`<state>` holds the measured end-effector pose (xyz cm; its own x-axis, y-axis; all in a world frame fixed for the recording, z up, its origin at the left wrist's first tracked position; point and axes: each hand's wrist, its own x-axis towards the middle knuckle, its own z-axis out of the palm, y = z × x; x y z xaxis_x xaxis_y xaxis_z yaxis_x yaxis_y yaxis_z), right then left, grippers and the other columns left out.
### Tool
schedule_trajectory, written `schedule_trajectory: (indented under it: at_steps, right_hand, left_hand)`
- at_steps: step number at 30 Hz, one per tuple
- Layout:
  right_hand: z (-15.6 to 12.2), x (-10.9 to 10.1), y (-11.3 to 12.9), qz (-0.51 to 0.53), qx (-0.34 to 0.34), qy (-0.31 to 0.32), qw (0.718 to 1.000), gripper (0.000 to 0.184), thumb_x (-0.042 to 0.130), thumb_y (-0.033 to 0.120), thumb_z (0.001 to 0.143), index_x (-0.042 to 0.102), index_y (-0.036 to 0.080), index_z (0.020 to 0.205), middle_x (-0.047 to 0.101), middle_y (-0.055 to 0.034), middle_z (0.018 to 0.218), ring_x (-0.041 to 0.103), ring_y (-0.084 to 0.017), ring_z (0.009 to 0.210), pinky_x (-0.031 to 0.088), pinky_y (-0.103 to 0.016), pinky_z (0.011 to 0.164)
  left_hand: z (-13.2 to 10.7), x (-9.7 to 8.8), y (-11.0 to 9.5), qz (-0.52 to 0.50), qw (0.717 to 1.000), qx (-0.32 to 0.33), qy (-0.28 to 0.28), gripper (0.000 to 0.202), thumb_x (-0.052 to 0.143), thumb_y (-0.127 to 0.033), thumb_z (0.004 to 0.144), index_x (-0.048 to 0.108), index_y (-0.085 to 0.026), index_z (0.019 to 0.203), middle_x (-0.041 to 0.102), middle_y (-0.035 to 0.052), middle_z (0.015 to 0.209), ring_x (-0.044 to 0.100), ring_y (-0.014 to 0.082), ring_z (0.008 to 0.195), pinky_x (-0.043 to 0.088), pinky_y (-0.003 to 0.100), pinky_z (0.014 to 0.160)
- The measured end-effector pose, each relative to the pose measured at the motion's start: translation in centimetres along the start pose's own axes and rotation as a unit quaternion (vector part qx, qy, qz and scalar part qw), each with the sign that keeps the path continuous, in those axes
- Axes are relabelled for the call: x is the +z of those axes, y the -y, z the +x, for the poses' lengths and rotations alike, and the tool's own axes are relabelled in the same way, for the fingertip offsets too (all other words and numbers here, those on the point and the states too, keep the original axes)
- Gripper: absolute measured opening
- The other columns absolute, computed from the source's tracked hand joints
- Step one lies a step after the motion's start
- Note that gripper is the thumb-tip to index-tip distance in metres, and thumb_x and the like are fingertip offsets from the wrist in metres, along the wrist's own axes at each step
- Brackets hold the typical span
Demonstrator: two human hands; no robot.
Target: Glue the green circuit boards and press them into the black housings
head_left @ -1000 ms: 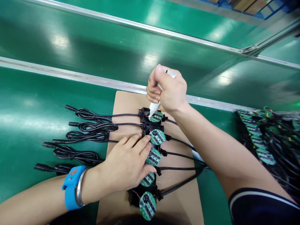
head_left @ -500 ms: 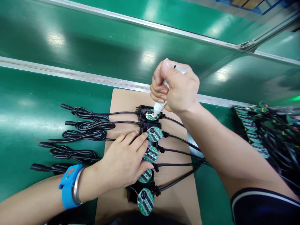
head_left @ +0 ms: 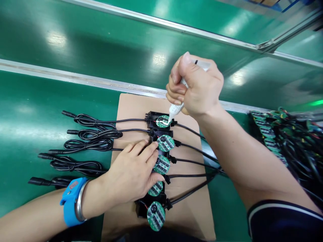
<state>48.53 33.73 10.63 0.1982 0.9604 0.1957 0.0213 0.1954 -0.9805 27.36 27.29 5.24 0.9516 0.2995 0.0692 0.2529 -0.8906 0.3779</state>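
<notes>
Several black housings with round green circuit boards lie in a row on a brown cardboard sheet (head_left: pixel 131 107). My right hand (head_left: pixel 195 87) is closed round a white glue tube (head_left: pixel 176 108), whose nozzle touches the farthest circuit board (head_left: pixel 163 121), where white paste shows. My left hand (head_left: pixel 133 174) lies flat with fingers stretched over the middle housings, its fingertips next to the second board (head_left: pixel 166 143). A blue wrist strap (head_left: pixel 70 201) is on my left wrist. The nearest board (head_left: pixel 155 215) is uncovered.
Coiled black cables (head_left: pixel 93 134) trail left from the housings onto the green belt. A metal rail (head_left: pixel 75 79) runs behind the cardboard. A heap of more boards and wires (head_left: pixel 285 141) lies at the right.
My right hand with the tube has shifted to the right and up, and its nozzle has moved across the farthest board, leaving white paste. My left hand has stayed put.
</notes>
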Motion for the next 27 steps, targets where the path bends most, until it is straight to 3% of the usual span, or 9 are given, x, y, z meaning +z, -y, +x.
schedule_trajectory:
  at_steps: [6, 10, 17, 22, 27]
  right_hand:
    - [0.1, 0.4, -0.3, -0.005, -0.005, -0.007, 1.0, 0.063, 0.066, 0.079, 0.068, 0.04, 0.023, 0.054, 0.024, 0.0067, 0.041, 0.017, -0.007, 0.033, 0.013, -0.026, 0.031]
    - [0.3, 0.4, -1.2, -0.012, -0.016, -0.011, 1.0, 0.061, 0.062, 0.077, 0.075, 0.04, 0.023, 0.057, 0.024, 0.0062, 0.042, 0.017, -0.008, 0.036, 0.014, -0.026, 0.035]
    - [0.1, -0.7, -1.6, -0.05, -0.056, -0.02, 0.997, 0.061, 0.054, 0.079, 0.08, 0.04, 0.023, 0.059, 0.025, 0.006, 0.044, 0.021, -0.008, 0.036, 0.016, -0.027, 0.036]
    - [-2.6, -0.4, 1.8, 0.031, -0.05, -0.069, 0.996, 0.049, 0.071, 0.06, 0.078, 0.045, 0.023, 0.059, 0.023, 0.0067, 0.044, 0.017, -0.008, 0.034, 0.014, -0.027, 0.031]
    - [-6.0, 1.6, 1.8, 0.081, 0.006, 0.013, 0.997, 0.045, 0.068, 0.052, 0.082, 0.042, 0.023, 0.058, 0.023, 0.0064, 0.043, 0.019, -0.008, 0.032, 0.017, -0.024, 0.03]
  left_hand:
    - [-0.1, -0.1, 0.0, 0.001, 1.0, 0.001, 0.002, 0.058, 0.034, -0.051, 0.102, 0.057, -0.008, 0.134, 0.049, 0.0135, 0.148, 0.047, 0.0359, 0.132, 0.043, 0.049, 0.104]
    - [-0.1, -0.1, 0.0, 0.0, 1.0, 0.001, 0.003, 0.058, 0.034, -0.05, 0.102, 0.056, -0.008, 0.135, 0.049, 0.0132, 0.148, 0.046, 0.0358, 0.133, 0.044, 0.049, 0.103]
    - [0.0, -0.3, 0.0, 0.014, 1.0, 0.011, -0.009, 0.055, 0.036, -0.048, 0.102, 0.057, -0.008, 0.133, 0.05, 0.0121, 0.147, 0.048, 0.0345, 0.129, 0.044, 0.047, 0.099]
    - [-0.4, -0.6, -0.5, 0.024, 0.998, 0.033, -0.046, 0.046, 0.039, -0.041, 0.102, 0.063, -0.01, 0.126, 0.063, 0.0086, 0.133, 0.058, 0.0258, 0.096, 0.046, 0.04, 0.08]
    - [-0.6, -0.4, -0.6, 0.024, 0.997, 0.046, -0.054, 0.044, 0.039, -0.038, 0.102, 0.063, -0.01, 0.125, 0.064, 0.0089, 0.129, 0.054, 0.0247, 0.095, 0.043, 0.038, 0.078]
